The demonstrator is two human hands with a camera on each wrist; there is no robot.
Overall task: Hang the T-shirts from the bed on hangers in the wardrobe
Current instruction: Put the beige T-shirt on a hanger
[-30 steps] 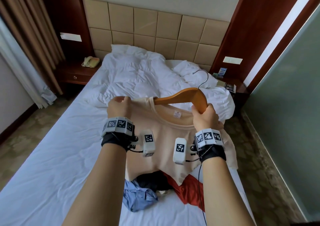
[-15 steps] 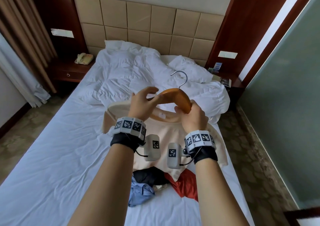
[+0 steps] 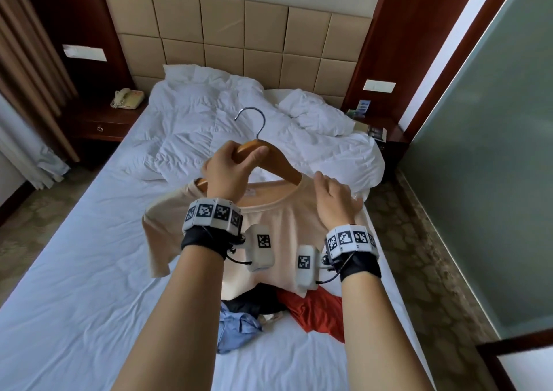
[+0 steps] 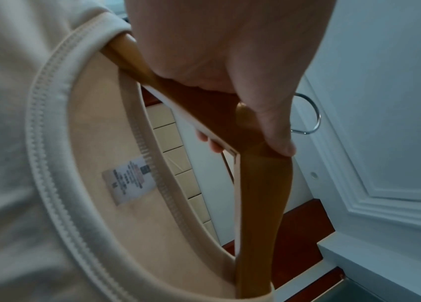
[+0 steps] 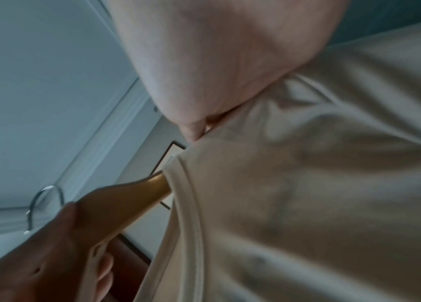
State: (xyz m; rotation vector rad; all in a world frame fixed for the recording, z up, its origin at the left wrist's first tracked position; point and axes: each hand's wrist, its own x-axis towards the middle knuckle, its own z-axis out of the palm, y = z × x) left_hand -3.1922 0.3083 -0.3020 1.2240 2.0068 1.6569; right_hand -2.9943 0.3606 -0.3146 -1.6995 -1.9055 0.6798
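Observation:
My left hand (image 3: 229,170) grips the top middle of a wooden hanger (image 3: 279,166), just below its metal hook (image 3: 253,120), which points up. A beige T-shirt (image 3: 284,229) hangs from the hanger over the bed, with both hanger arms running into its collar (image 4: 49,183). My right hand (image 3: 335,200) lies over the shirt's right shoulder. In the right wrist view its thumb and fingers pinch the fabric (image 5: 307,183) there. The left wrist view shows my fingers wrapped around the hanger (image 4: 260,194).
Black (image 3: 254,298), red (image 3: 317,310) and blue (image 3: 236,328) garments lie heaped on the white sheet (image 3: 74,271) under the shirt. A crumpled duvet (image 3: 194,121) fills the bed's head. A nightstand with a phone (image 3: 127,99) stands left, a glass wall (image 3: 493,181) right.
My left hand left the shirt's shoulder and took the hanger's top. The hanger swung upright, hook up. My right hand let go of the hanger and moved onto the shirt's right shoulder.

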